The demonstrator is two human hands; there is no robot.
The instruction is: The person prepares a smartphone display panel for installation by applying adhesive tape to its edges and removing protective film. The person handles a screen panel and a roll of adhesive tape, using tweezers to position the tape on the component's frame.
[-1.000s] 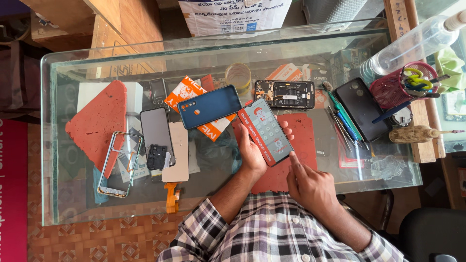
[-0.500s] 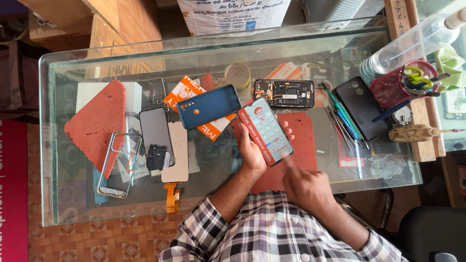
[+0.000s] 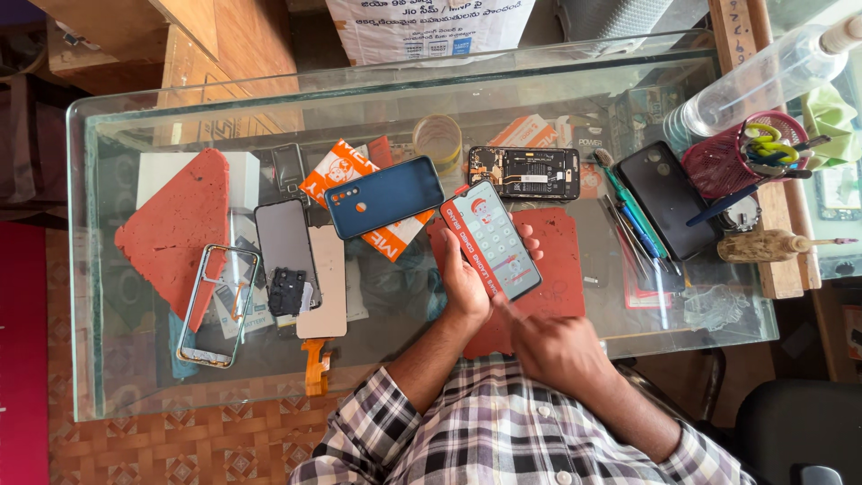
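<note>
I sit at a glass table point(image 3: 135, 126) crowded with phone parts. On its left lies a red foam mat point(image 3: 175, 233), with a bare phone frame point(image 3: 217, 304) beside it and a dark screen panel point(image 3: 284, 247) next to that. A blue back cover point(image 3: 384, 196) rests on an orange packet point(image 3: 337, 175). An opened phone body point(image 3: 524, 172) lies further back, near a roll of tape point(image 3: 437, 142). To the right sit a black case point(image 3: 666, 198), thin tools point(image 3: 636, 220) and a pink basket point(image 3: 729, 163). Another red mat point(image 3: 561, 260) lies before me.
</note>
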